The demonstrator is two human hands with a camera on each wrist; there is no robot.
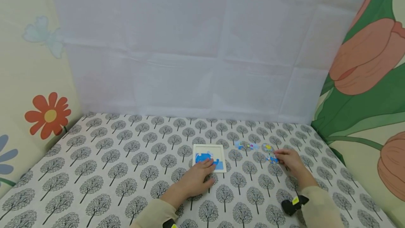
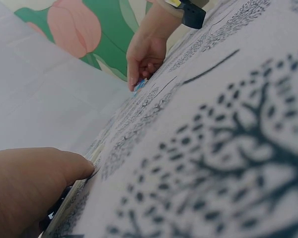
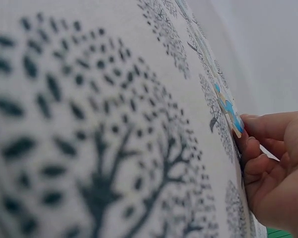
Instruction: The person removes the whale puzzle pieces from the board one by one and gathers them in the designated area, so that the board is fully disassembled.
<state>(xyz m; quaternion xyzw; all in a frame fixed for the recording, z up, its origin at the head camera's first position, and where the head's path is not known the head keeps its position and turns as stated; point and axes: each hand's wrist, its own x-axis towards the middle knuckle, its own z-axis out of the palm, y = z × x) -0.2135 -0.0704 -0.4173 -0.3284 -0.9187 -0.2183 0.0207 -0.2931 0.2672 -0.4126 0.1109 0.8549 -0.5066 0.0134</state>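
Observation:
A square puzzle board (image 1: 224,154) with a pale raised rim lies near the middle of the table, blue pieces (image 1: 202,156) filling its lower part. My left hand (image 1: 197,179) rests over the board's near edge, fingers extended across it. Off to the right, my right hand (image 1: 292,163) pinches a blue-and-white puzzle piece (image 1: 272,159) between thumb and forefinger, low over the cloth. The right wrist view shows that piece (image 3: 230,110) at the fingertips, its far end reaching past them. Just behind it lies a piece with a yellow sun (image 1: 268,147).
Colourful puzzle pieces (image 1: 246,145) lie right of the board, farther back. A cloth (image 1: 126,147) printed with dark trees covers the table. A white sheet (image 1: 177,52) hangs along its back edge, with flower-painted walls (image 1: 364,115) at both sides.

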